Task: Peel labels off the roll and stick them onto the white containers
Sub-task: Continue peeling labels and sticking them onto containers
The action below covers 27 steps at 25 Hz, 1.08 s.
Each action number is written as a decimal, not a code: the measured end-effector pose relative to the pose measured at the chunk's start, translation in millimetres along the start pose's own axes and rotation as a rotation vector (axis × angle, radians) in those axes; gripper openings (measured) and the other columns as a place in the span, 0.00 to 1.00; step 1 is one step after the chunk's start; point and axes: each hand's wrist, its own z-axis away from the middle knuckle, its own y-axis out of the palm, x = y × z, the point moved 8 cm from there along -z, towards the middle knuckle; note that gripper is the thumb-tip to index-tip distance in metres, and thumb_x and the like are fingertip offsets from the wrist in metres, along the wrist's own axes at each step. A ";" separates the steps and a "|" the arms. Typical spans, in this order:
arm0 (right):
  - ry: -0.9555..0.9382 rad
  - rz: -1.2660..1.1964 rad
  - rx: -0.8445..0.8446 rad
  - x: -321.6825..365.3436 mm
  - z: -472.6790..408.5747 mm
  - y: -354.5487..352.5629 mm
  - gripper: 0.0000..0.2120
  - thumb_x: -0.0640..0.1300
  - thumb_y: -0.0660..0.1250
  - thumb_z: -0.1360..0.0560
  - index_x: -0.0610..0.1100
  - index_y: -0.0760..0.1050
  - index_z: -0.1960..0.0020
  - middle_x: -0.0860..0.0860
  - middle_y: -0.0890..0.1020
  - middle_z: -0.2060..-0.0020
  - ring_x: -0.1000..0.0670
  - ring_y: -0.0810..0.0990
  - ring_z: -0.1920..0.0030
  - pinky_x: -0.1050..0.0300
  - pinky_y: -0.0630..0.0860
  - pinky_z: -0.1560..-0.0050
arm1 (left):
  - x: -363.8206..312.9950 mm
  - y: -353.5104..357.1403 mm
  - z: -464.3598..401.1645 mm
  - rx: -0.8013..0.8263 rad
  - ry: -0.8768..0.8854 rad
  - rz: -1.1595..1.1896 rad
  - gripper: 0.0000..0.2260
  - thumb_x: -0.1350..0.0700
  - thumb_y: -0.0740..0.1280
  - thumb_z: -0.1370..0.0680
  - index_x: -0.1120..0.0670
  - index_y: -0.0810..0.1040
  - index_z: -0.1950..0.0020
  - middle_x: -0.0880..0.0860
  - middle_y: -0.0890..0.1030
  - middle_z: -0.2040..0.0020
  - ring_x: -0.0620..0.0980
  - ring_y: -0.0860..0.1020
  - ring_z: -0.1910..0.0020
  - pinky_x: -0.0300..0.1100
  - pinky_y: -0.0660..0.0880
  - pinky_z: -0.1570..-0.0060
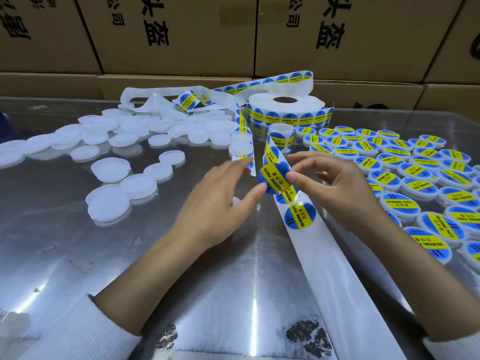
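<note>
Between the two hands, just above the shiny tabletop [233, 294], sits one round blue and yellow label [272, 179]. It reads "SOLDERING PASTE". Both hands hold it at once. The left hand [215, 203] comes in from the left, and its fingers [261, 188] touch the label's lower left edge. The right hand [335, 185] comes in from the right, and its thumb pinches the label's right edge. So the fingers on both sides are close together, curled in on the label, not spread wide.

I cannot tell if the label is fully off the backing strip [324, 268] yet. The strip is long and white. It runs from the label roll [285, 110] at the back, down under the hands, and on toward the person. One more label [300, 215] still sits on the strip just below the hands.

Plain white containers [110, 168] lie to the left of the hands, some near and more far back. The nearest ones are on the left hand's side, so that hand is closer to them. Containers with labels [413, 170] already on fill the right side, beside the right hand.

My guess is that the label must next travel left, sticky side down, to a bare white container.
</note>
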 end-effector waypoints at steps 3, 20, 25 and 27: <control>0.025 -0.127 -0.043 -0.8 -0.4 -3.5 0.05 0.39 0.71 0.28 0.48 0.79 0.61 0.54 0.82 0.49 0.63 0.80 0.50 0.70 0.74 0.52 | 35.8 8.4 7.0 0.213 -0.289 -0.306 0.43 0.27 0.62 0.34 0.47 0.57 0.25 0.49 0.68 0.34 0.52 0.65 0.33 0.47 0.66 0.36; 0.273 -0.323 0.030 -14.0 8.8 22.0 0.01 0.43 0.69 0.27 0.49 0.79 0.56 0.57 0.82 0.58 0.57 0.80 0.56 0.59 0.78 0.51 | -0.7 -4.5 -0.5 -0.111 0.069 0.086 0.27 0.53 0.76 0.32 0.50 0.73 0.35 0.46 0.78 0.44 0.41 0.74 0.52 0.39 0.74 0.51; 0.358 -0.369 0.094 -20.1 13.6 30.4 0.03 0.45 0.68 0.27 0.48 0.79 0.58 0.53 0.82 0.63 0.56 0.80 0.59 0.62 0.79 0.54 | -14.0 -6.7 4.2 -0.178 0.162 0.141 0.25 0.53 0.78 0.34 0.52 0.76 0.39 0.35 0.74 0.53 0.25 0.70 0.59 0.21 0.63 0.58; 0.373 -0.392 0.091 -21.0 14.3 30.4 0.03 0.45 0.69 0.27 0.47 0.79 0.58 0.50 0.83 0.61 0.54 0.80 0.59 0.65 0.79 0.58 | -16.7 -8.1 5.2 -0.193 0.175 0.158 0.26 0.52 0.78 0.34 0.54 0.76 0.39 0.36 0.74 0.53 0.24 0.70 0.59 0.20 0.63 0.58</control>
